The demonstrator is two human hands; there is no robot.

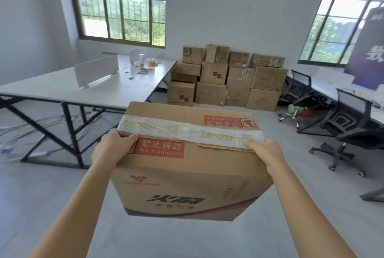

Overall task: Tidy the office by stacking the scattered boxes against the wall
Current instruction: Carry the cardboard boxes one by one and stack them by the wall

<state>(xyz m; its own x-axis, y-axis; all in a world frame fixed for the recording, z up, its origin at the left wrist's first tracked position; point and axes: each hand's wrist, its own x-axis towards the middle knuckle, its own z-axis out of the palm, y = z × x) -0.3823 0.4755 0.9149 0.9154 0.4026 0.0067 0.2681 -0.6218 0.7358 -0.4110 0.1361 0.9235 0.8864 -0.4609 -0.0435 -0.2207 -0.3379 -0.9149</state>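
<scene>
Holding a cardboard box (187, 166) clear of the floor (187, 241), the person grips it at both upper side edges. The left hand (110, 150) clasps the left edge, its thumb laid over the top just beside a red "No trampling" label (159, 147). The right hand (268, 154) clasps the right edge, its thumb pressing on the white tape (187, 130) that runs across the lid. The other fingers of both hands are hidden behind the box's sides. The box hangs in the air in front of the person, tilted, its printed front face turned toward the camera.

Beyond it, against the far wall (239, 8), a stack of boxes (228, 79) stands in about three tiers between two windows. A white desk (62, 87) with low dividers runs along the left and bears a few small items near its far end. Black office chairs (349, 124) stand on the right beside another desk, and cables lie on the floor under the left one.
</scene>
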